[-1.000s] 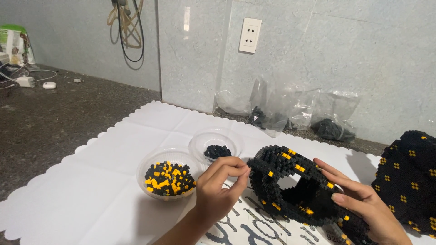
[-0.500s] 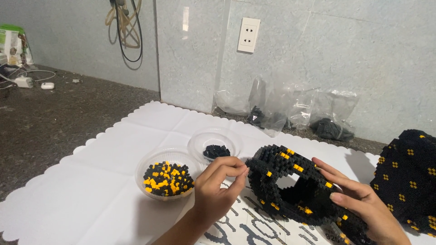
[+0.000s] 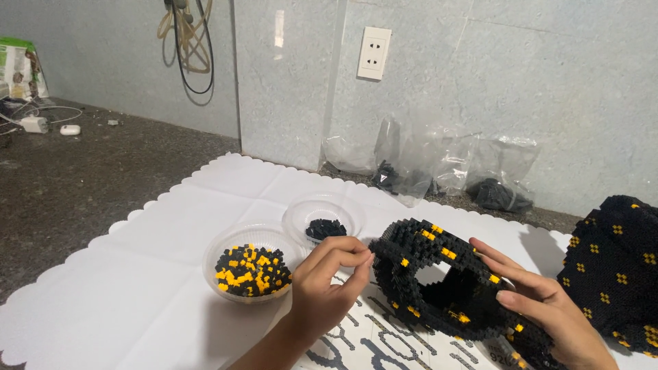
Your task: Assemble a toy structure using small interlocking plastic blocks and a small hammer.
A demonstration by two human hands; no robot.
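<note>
My left hand (image 3: 327, 284) hovers with its fingers pinched together just left of a black-and-yellow brick model (image 3: 439, 288) with a hole through its middle. Whether a tiny brick sits between the fingertips is too small to tell. My right hand (image 3: 541, 308) rests flat against the model's right side, steadying it. A clear bowl (image 3: 223, 250) of mixed black and yellow bricks stands left of my left hand. A smaller clear bowl (image 3: 301, 212) with a few black bricks is behind it.
A white scalloped mat (image 3: 137, 301) covers a dark stone counter (image 3: 82, 171). Another black piece with yellow dots (image 3: 617, 267) lies at the right. Clear plastic bags (image 3: 439, 164) lean against the wall under a socket (image 3: 374, 53). Cables hang at top left.
My left hand's fingers have shifted slightly toward the model's left edge; everything else stays where it was.
</note>
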